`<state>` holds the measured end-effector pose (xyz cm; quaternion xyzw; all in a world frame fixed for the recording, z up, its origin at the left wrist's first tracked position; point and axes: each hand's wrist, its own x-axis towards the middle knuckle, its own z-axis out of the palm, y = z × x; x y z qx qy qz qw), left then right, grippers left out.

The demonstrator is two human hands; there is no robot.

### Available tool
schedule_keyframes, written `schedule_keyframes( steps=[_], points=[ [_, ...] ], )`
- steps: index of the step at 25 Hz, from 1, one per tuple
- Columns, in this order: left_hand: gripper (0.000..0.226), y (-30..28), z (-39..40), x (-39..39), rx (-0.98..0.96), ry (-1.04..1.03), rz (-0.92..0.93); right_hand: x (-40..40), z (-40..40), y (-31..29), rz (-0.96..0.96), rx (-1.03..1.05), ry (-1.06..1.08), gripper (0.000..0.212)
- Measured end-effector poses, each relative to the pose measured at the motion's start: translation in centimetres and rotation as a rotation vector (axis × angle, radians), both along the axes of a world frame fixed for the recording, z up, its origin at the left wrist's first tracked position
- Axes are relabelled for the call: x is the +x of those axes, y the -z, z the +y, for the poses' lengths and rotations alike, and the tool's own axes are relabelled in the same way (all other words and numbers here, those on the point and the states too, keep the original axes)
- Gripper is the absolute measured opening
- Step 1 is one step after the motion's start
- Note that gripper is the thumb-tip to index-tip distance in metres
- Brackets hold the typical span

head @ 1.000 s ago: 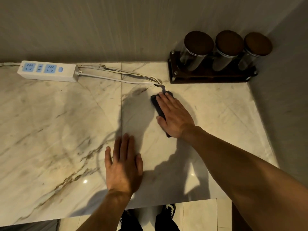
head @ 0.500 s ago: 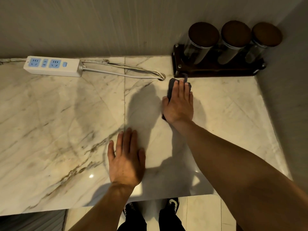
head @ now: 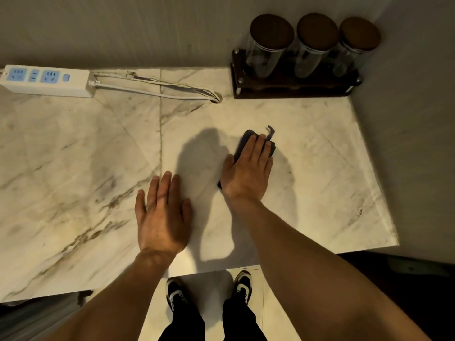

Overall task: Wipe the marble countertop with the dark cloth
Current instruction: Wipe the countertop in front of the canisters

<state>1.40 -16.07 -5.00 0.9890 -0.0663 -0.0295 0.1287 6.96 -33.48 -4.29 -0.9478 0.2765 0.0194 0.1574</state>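
While the left hand (head: 163,217) rests spread flat on the desk (head: 73,156), the right hand (head: 248,168) presses open-palmed on the dark cloth (head: 270,148), whose long axis runs away toward the jar rack (head: 295,88).

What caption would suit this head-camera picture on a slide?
Right hand presses a dark cloth flat on the marble countertop; left hand rests beside it.
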Motion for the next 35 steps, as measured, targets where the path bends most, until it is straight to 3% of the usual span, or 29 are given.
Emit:
schedule_keyframes(
  steps=[18, 26, 31, 35],
  points=[
    [0.052, 0.2, -0.2, -0.4, -0.078, 0.049, -0.143, -10.5, 3.1, 0.3, -0.091, -0.022, -0.043, 0.069],
    [0.053, -0.1, -2.7, -1.1, -0.136, 0.031, -0.125, -12.6, -1.8, -0.2, -0.043, 0.011, -0.534, 0.069],
    [0.06, 0.5, -3.3, -1.3, -0.061, 0.03, -0.06, -11.6, -6.3, -0.6, 0.021, -0.064, -0.93, 0.068],
    [0.06, 0.3, -3.5, -1.3, 0.004, 0.029, -0.069, -10.3, -7.9, -0.7, 0.04, -0.074, -1.053, 0.068]
  ],
)
